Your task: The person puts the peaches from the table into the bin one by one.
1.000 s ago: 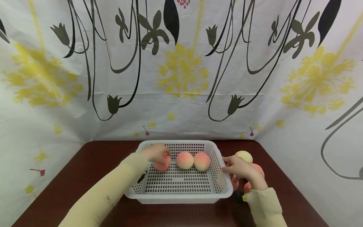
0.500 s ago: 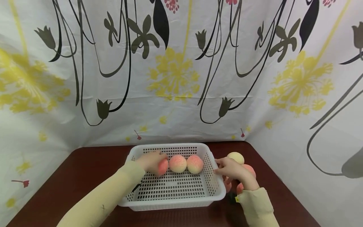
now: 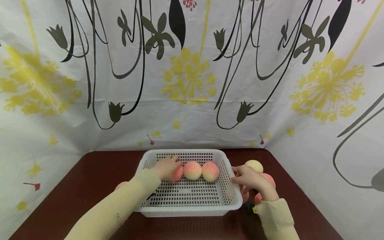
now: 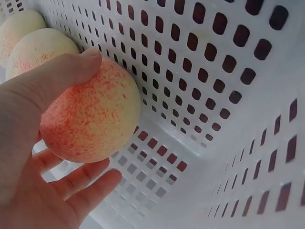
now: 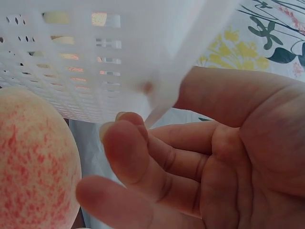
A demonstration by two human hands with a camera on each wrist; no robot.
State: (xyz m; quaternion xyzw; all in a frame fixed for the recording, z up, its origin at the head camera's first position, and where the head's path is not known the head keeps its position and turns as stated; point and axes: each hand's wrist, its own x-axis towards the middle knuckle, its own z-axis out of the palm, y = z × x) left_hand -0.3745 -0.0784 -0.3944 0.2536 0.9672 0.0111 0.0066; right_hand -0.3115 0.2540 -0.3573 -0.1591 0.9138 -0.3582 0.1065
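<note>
Cloth [image 3: 192, 128] printed with yellow flowers and dark stems hangs behind all we see, down to the back edge of a dark red-brown table [image 3: 87, 186]. On the table we have a white basket [image 3: 186, 209] with slotted walls and a holed floor. The left sleeve [image 3: 112, 210] crosses the basket's left edge, and the right sleeve [image 3: 276, 215] comes in beside its right end. Our right hand [image 3: 250, 177] pinches the right rim between thumb and fingers. Our left hand [image 3: 165, 167] is inside, gripping a peach [image 4: 93, 117], its thumb over the fruit and its other fingers underneath. That peach is leftmost of three in a row near the back wall, next to the middle peach [image 3: 192, 170] and the right peach [image 3: 210, 171]. Outside, we see pinkish peaches [image 3: 270, 178] and a pale yellow fruit [image 3: 254, 165] near the right hand, and another peach [image 3: 120, 185], partly hidden, behind the left sleeve
</note>
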